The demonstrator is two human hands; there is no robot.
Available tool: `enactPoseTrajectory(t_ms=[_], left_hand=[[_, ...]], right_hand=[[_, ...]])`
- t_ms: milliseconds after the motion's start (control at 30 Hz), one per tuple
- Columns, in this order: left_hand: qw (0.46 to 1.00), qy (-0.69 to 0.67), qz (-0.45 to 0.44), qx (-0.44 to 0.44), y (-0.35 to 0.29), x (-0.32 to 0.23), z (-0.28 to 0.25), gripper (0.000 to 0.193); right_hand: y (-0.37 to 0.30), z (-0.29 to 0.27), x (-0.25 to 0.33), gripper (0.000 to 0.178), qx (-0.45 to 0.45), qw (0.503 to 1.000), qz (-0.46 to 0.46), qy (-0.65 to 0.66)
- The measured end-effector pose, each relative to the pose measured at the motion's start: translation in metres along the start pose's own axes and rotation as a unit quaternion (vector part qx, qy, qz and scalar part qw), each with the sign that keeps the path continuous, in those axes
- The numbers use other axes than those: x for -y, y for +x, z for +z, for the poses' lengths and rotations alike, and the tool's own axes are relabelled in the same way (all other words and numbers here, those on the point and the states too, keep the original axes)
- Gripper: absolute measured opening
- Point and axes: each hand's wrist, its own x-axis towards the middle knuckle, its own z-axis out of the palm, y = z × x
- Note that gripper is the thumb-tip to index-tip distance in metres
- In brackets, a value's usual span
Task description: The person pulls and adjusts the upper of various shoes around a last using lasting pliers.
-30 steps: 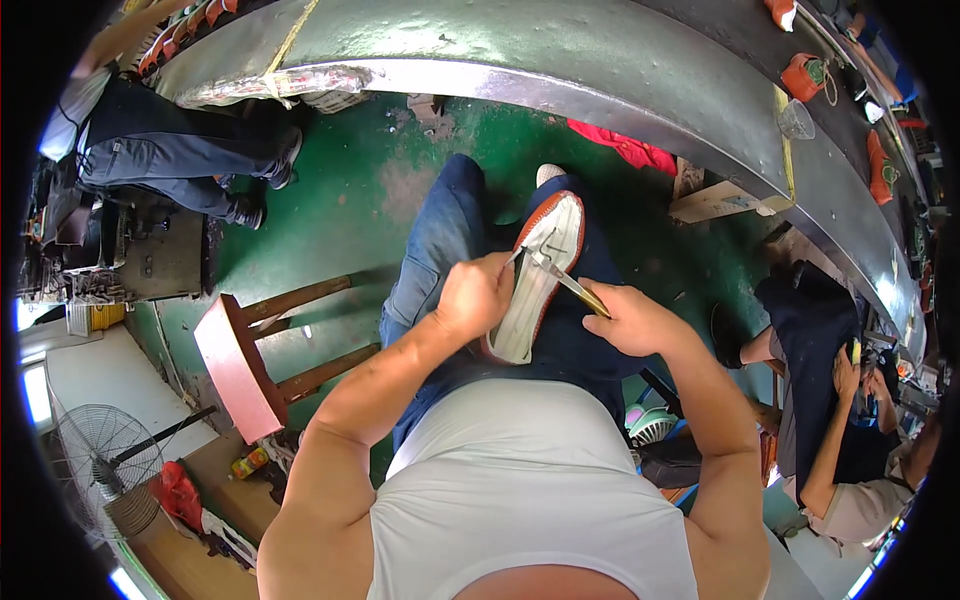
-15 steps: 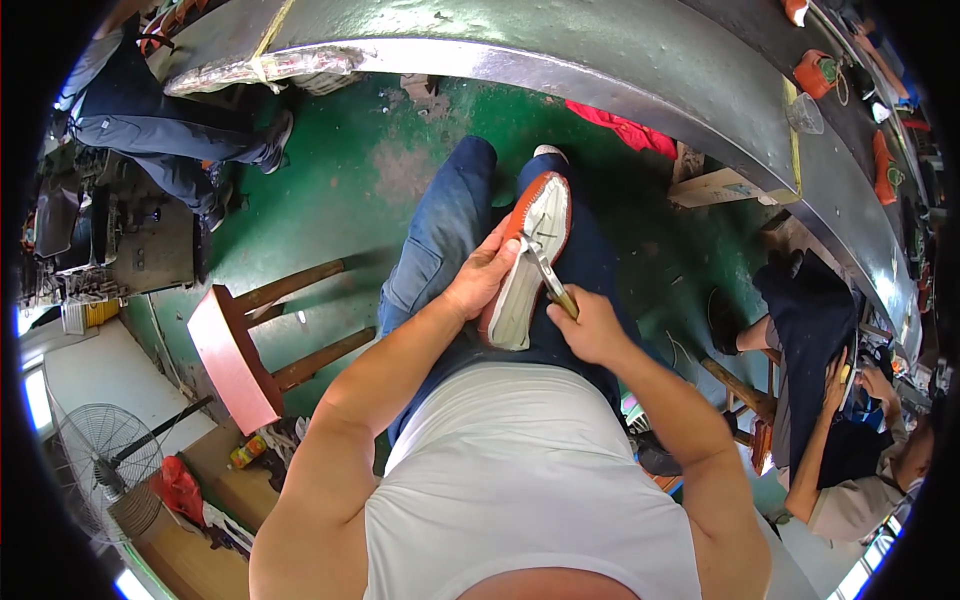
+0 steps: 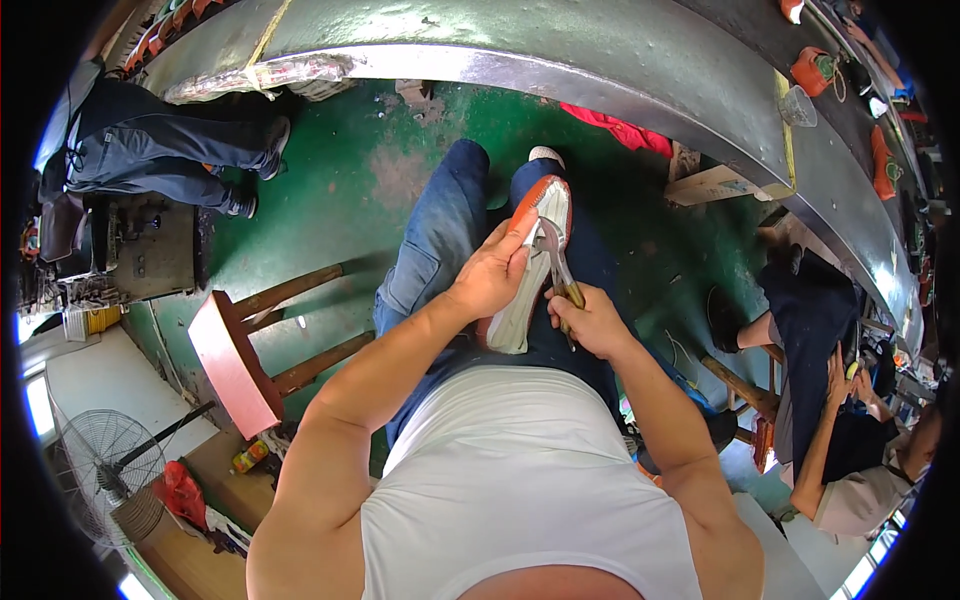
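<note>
An orange-red shoe (image 3: 512, 318) with a whitish underside lies sole-up across my lap, toe pointing away from me. My left hand (image 3: 490, 274) is closed around its left edge near the forefoot, thumb pressed over the underside. A pair of pincers (image 3: 557, 262) with a metal head and yellowish-brown handles is gripped in my right hand (image 3: 592, 322). The pincers' head rests over the shoe's underside, close to my left fingertips. Whether its jaws bite on anything cannot be made out.
A long metal workbench (image 3: 600, 75) curves across the far side. To my left stand a wooden stool (image 3: 235, 362) and a wire-cage fan (image 3: 108, 465). A co-worker sits at right with hands (image 3: 845, 385) on a tool; another person's legs (image 3: 180, 150) show at upper left.
The pincers have shifted slightly right and turned more upright, and their handles appear spread wider. My left hand has slid a little and its thumb now lies further up the underside.
</note>
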Motion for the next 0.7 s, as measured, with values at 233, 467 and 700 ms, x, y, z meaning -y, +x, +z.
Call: enactPoseTrajectory(t_ms=[233, 467, 700], left_hand=[[0.98, 0.182, -0.026, 0.082, 0.004, -0.016, -0.012, 0.05], [0.972, 0.216, -0.048, 0.076, -0.001, -0.028, -0.001, 0.057], [0.944, -0.173, -0.255, 0.116, 0.01, 0.003, -0.021, 0.068]], right_hand=[[-0.024, -0.043, 0.032, 0.034, 0.045, 0.992, 0.044, 0.109], [0.021, -0.042, 0.058, 0.043, -0.056, 0.985, -0.069, -0.146], [0.002, -0.018, 0.035, 0.032, -0.004, 0.968, -0.11, -0.226]])
